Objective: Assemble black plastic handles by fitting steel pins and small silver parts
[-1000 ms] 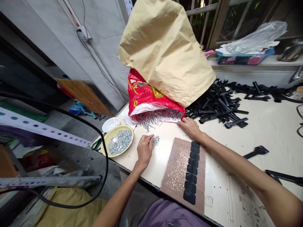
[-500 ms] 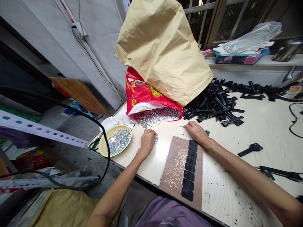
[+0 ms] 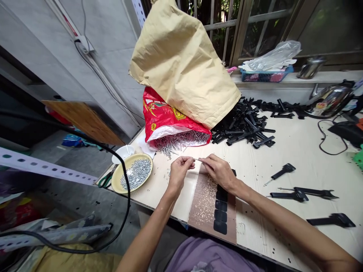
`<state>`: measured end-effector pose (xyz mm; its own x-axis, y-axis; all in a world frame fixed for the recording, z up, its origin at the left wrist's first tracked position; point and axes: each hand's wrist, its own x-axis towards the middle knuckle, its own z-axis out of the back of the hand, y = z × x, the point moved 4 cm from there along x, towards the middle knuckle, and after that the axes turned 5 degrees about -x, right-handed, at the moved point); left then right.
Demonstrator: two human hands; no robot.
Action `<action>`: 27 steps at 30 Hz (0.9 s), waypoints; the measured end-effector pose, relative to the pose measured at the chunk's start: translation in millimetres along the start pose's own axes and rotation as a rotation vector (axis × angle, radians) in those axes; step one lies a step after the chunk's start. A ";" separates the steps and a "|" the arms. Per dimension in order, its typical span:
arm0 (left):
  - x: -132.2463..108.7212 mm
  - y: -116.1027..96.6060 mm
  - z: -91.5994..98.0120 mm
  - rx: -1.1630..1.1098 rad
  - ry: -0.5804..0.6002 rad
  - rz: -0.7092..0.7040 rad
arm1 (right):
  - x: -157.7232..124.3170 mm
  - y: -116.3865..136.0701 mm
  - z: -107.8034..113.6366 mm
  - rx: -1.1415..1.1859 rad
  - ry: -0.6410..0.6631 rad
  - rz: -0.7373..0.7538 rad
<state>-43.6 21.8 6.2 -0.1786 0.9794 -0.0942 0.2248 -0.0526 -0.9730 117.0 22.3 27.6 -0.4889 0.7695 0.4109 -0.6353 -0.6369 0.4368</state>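
Beyond near edge of pale wood-grain worktop, slim silvery metal pin

Pinched by the right hand, the pin points crosswise to the left hand just beside it, thumb and finger together, contents too small to tell.

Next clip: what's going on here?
A person's right hand holds a thin metal rod, its end close to the left hand; what its fingers pinch, if anything, is too small to tell. Beyond, a red bag lies open with metal rods at its mouth. A yellow dish of small metal pieces sits to the left.
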 end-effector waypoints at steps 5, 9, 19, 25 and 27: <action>-7.8 -3.4 -7.9 -0.046 0.003 -0.020 | -8.5 -0.9 6.2 -0.016 -0.016 -0.014; -10.5 -4.2 -9.4 -0.016 0.004 -0.050 | -13.0 0.9 8.8 -0.034 -0.024 -0.023; -16.4 -2.6 -12.2 0.038 0.018 -0.086 | -19.1 7.6 8.6 -0.119 -0.008 -0.028; -15.2 1.0 -14.1 0.011 0.077 -0.091 | -23.5 5.9 10.2 -0.195 0.010 -0.066; -14.6 3.1 -14.8 -0.010 0.111 -0.053 | -26.3 5.5 12.3 -0.208 0.015 -0.086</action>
<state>-26.1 10.2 7.6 -0.0831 0.9964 -0.0182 0.2274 0.0012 -0.9738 133.7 -2.0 29.0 -0.4351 0.8224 0.3666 -0.7843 -0.5461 0.2943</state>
